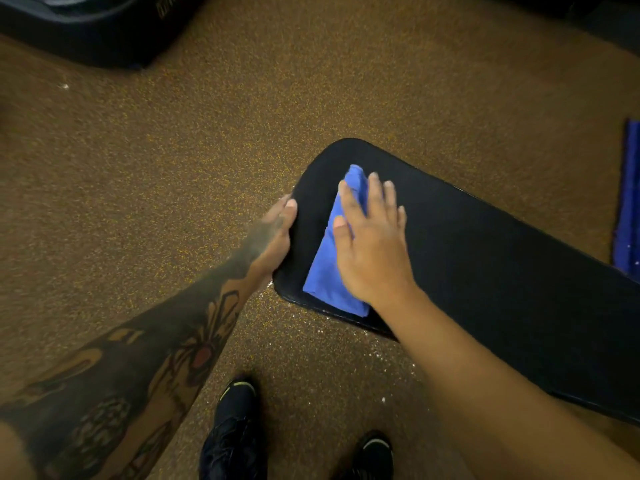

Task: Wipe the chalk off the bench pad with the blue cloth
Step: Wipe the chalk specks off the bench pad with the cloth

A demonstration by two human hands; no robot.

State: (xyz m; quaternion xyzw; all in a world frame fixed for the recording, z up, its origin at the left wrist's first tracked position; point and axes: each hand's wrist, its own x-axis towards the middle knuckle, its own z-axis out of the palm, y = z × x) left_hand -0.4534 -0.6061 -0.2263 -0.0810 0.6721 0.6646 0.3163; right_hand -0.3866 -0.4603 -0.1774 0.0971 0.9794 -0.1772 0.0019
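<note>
R hand (372,244) flat, fingers spread, pressing folded blue cloth (327,268) onto near end of black bench pad (485,258) | L hand (278,233) curled round pad's edge | risk: cloth may bunch, or push chalk onto speckled floor (173,150) w/ white flecks.

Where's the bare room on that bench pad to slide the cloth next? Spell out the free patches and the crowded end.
Free: the long black stretch of the bench pad running right from the right hand, between its far and near edges. Crowded: the rounded end, where the blue cloth lies under that hand and the left hand grips the edge.
</note>
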